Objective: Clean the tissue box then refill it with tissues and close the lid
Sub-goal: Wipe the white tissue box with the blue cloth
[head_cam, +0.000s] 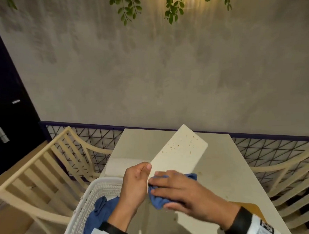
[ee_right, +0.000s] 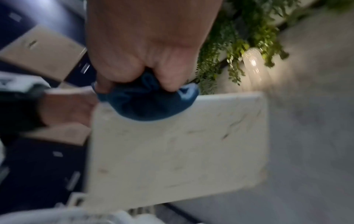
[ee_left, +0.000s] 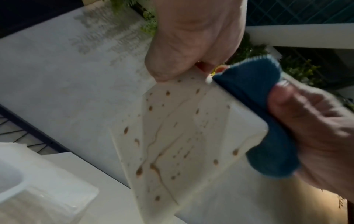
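Counter [head_cam: 223,167] in pale beige carries everything, its far edge against a black wire-grid railing [head_cam: 98,137]; cream slatted chairs [head_cam: 46,174] stand off its left and right edges. Off the near left corner sits a white perforated basket [head_cam: 93,193] with a blue cloth [head_cam: 99,211] bundled inside. Toward the left edge lies a white stack of tissues [head_cam: 122,167].

Over the counter's middle the cream tissue box [head_cam: 178,151] is held tilted, its far end raised toward the far edge, and brown spots and streaks [ee_left: 153,166] mark its surfaces. Left hand [head_cam: 135,181] has its grip clamped on the box's near end, thumb on top. Right hand [head_cam: 185,189] has its grip closed around a bunched blue cleaning cloth [head_cam: 159,198], fingers pressing it onto the box's near end just beside the left thumb.
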`<state>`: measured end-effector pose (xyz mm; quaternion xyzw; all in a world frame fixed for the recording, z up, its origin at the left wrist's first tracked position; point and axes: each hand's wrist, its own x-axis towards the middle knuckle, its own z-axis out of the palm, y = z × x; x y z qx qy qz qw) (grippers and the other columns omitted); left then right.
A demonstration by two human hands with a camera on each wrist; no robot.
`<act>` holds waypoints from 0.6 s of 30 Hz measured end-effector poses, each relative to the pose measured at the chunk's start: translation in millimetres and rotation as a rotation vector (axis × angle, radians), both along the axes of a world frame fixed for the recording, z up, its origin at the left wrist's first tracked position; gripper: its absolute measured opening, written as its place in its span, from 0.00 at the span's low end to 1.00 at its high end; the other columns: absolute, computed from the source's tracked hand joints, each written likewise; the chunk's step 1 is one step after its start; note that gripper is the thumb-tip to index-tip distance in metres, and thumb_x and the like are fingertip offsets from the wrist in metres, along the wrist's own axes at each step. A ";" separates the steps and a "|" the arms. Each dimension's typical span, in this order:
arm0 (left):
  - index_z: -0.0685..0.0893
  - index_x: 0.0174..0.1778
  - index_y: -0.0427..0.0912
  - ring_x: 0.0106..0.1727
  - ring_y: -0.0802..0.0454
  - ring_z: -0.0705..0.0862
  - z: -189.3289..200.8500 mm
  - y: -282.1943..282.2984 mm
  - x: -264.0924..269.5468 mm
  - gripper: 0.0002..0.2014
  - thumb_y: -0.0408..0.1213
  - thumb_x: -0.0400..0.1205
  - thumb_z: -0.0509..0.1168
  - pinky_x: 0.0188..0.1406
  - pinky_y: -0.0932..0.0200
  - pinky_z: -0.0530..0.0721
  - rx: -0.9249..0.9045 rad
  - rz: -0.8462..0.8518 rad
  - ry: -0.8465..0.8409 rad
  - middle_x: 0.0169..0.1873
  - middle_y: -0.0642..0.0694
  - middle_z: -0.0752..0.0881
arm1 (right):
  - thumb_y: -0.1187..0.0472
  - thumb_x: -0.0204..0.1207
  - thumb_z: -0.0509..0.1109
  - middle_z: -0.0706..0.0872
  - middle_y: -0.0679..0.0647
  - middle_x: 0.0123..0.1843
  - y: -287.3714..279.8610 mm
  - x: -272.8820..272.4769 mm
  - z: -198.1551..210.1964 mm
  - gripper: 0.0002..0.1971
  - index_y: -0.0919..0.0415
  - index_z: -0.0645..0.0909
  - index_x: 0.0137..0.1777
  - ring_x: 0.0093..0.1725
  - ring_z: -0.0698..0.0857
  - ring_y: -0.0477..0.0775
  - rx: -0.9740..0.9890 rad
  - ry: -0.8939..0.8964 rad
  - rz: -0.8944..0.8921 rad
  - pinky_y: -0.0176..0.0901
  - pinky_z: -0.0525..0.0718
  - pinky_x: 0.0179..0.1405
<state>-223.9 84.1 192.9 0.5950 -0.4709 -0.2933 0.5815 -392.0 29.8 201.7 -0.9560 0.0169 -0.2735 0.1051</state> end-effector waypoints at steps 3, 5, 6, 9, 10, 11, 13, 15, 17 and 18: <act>0.77 0.34 0.24 0.33 0.49 0.70 -5.7 0.0 0.9 0.22 0.41 0.86 0.59 0.36 0.54 0.66 0.006 0.022 -0.021 0.27 0.39 0.74 | 0.43 0.83 0.53 0.76 0.49 0.73 -20.0 -5.8 10.9 0.23 0.55 0.76 0.69 0.75 0.66 0.38 0.160 -0.097 -0.252 0.45 0.68 0.73; 0.79 0.30 0.29 0.33 0.49 0.70 -6.0 0.0 1.4 0.20 0.36 0.87 0.59 0.37 0.54 0.67 0.007 0.037 0.008 0.26 0.38 0.74 | 0.45 0.83 0.53 0.76 0.51 0.73 -9.3 6.4 6.6 0.23 0.57 0.76 0.68 0.75 0.66 0.40 0.144 -0.099 -0.217 0.44 0.67 0.74; 0.78 0.25 0.35 0.32 0.49 0.70 -5.8 0.8 2.7 0.21 0.35 0.86 0.59 0.36 0.53 0.68 -0.001 0.032 0.022 0.25 0.38 0.74 | 0.48 0.83 0.54 0.76 0.53 0.73 -1.7 10.3 0.1 0.21 0.59 0.76 0.69 0.76 0.67 0.44 0.103 -0.050 -0.111 0.43 0.67 0.74; 0.78 0.24 0.40 0.29 0.52 0.71 -5.5 5.1 3.9 0.22 0.37 0.86 0.59 0.34 0.57 0.69 0.004 0.020 -0.014 0.22 0.44 0.76 | 0.46 0.83 0.54 0.73 0.49 0.74 -15.3 -2.5 -6.0 0.22 0.56 0.77 0.69 0.76 0.67 0.43 0.075 -0.007 -0.079 0.43 0.70 0.72; 0.77 0.24 0.39 0.27 0.56 0.70 -7.0 4.7 3.3 0.22 0.36 0.86 0.59 0.31 0.59 0.68 0.010 0.040 -0.027 0.20 0.50 0.76 | 0.42 0.82 0.52 0.71 0.44 0.74 -20.1 -5.3 -0.2 0.23 0.52 0.76 0.68 0.75 0.67 0.38 0.151 -0.074 -0.212 0.43 0.71 0.71; 0.77 0.24 0.39 0.24 0.60 0.70 -7.2 3.9 2.7 0.21 0.35 0.86 0.59 0.29 0.63 0.67 0.022 0.060 -0.036 0.18 0.54 0.76 | 0.39 0.82 0.51 0.70 0.41 0.74 -20.9 -5.0 0.7 0.23 0.49 0.76 0.68 0.73 0.67 0.37 0.207 -0.117 -0.313 0.43 0.71 0.70; 0.79 0.25 0.38 0.27 0.56 0.73 -7.7 2.5 2.4 0.21 0.34 0.86 0.58 0.32 0.59 0.71 0.025 0.059 -0.026 0.21 0.51 0.79 | 0.42 0.82 0.52 0.71 0.45 0.73 -5.6 5.0 -3.5 0.21 0.51 0.76 0.68 0.72 0.70 0.44 0.181 -0.107 -0.253 0.41 0.69 0.71; 0.75 0.22 0.39 0.29 0.52 0.72 -6.7 3.7 3.5 0.22 0.32 0.86 0.59 0.34 0.54 0.70 0.005 0.048 -0.006 0.21 0.47 0.76 | 0.47 0.83 0.55 0.71 0.51 0.73 5.6 6.0 -15.2 0.19 0.53 0.75 0.69 0.72 0.71 0.49 0.071 -0.012 -0.062 0.39 0.67 0.74; 0.80 0.26 0.36 0.30 0.51 0.72 -8.7 3.4 4.1 0.20 0.32 0.86 0.59 0.35 0.54 0.70 0.005 0.044 -0.009 0.24 0.43 0.79 | 0.45 0.83 0.54 0.70 0.48 0.74 -9.4 -0.6 -11.0 0.19 0.51 0.74 0.69 0.73 0.70 0.45 0.127 -0.035 -0.123 0.40 0.68 0.74; 0.83 0.32 0.32 0.32 0.50 0.74 -7.6 3.1 2.5 0.18 0.32 0.86 0.58 0.36 0.53 0.70 0.006 0.053 0.005 0.26 0.39 0.81 | 0.44 0.83 0.54 0.71 0.46 0.73 -13.8 -1.9 -5.1 0.20 0.50 0.75 0.69 0.73 0.70 0.44 0.197 -0.099 -0.228 0.41 0.69 0.73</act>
